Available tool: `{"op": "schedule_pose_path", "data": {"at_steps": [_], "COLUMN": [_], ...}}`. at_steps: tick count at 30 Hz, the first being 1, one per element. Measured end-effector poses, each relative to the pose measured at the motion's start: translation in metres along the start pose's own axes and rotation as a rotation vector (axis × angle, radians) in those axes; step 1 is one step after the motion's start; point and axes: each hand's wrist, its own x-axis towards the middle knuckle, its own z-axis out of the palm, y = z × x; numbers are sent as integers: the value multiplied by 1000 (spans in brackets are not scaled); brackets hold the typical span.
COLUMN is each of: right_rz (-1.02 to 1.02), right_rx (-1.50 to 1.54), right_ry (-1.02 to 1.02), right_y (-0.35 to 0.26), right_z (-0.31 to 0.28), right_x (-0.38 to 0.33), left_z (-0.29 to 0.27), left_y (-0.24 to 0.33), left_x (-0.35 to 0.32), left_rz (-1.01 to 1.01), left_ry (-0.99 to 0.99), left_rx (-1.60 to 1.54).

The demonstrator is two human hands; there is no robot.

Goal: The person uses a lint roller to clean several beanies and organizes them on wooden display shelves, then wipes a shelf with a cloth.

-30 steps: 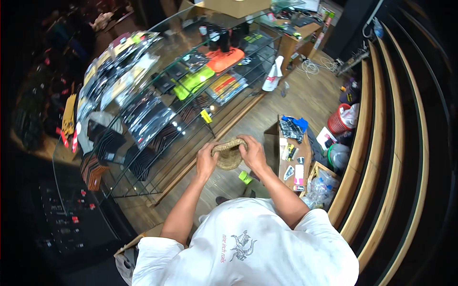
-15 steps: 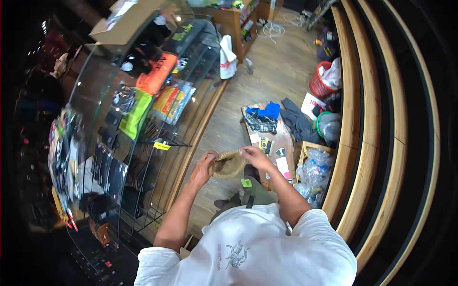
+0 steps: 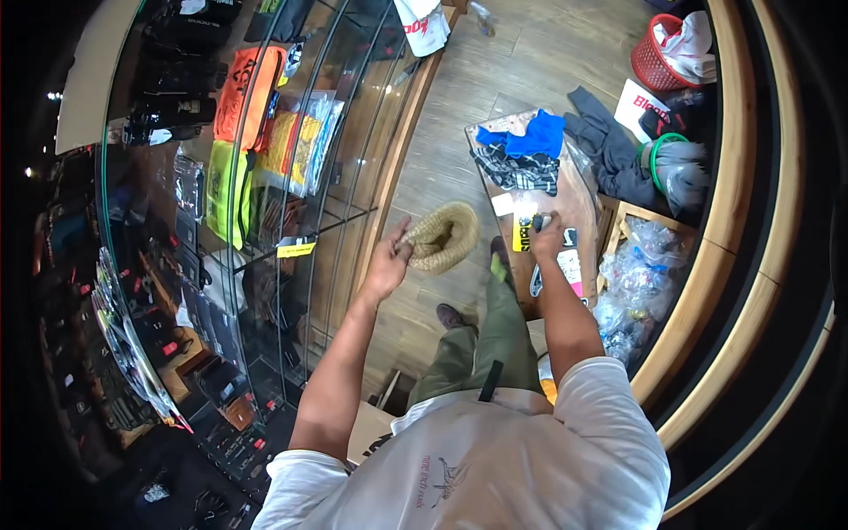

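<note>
Over brown wooden floor [image 3: 435,150], tan knitted hat [image 3: 461,231], mouth up, long axis up-right, pinched by left fingers [image 3: 400,243]; right fingers [image 3: 545,230] unclear whether grasping

Plank floor [image 3: 442,159], glass display shelving [image 3: 103,177] at left, 1 low wooden table [image 3: 579,196], pale wooden ledges [image 3: 738,132] at right

Tan cap [image 3: 458,233] of rough, matt knit.

Knit item [image 3: 463,231]: tan | plain cloth [image 3: 537,136]: blue | plaid cloth [image 3: 521,173]: black-white | basket [image 3: 655,60]: red | trousers [image 3: 502,340]: olive
</note>
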Motion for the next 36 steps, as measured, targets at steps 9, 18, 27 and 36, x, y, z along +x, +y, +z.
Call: {"op": "schedule_pose_path", "data": {"at_steps": [9, 18, 27, 36], "right_rz": [100, -740, -1108, -684], "right_rx": [1164, 482, 394, 467], "right_ry": [-845, -388, -204, 88], "right_y": [-91, -191, -237, -272], "right_z": [-129, -192, -265, -256], "right_x": [-59, -173, -238, -258], "left_z": [3, -38, -118, -121], "left_y": [12, 27, 72, 91], "left_x": [-40, -66, -133, -148], "left_rz": [-201, 84, 163, 288], "left_ry": [-284, -342, -716, -494], "left_rx": [-742, -890, -986, -1142]}}
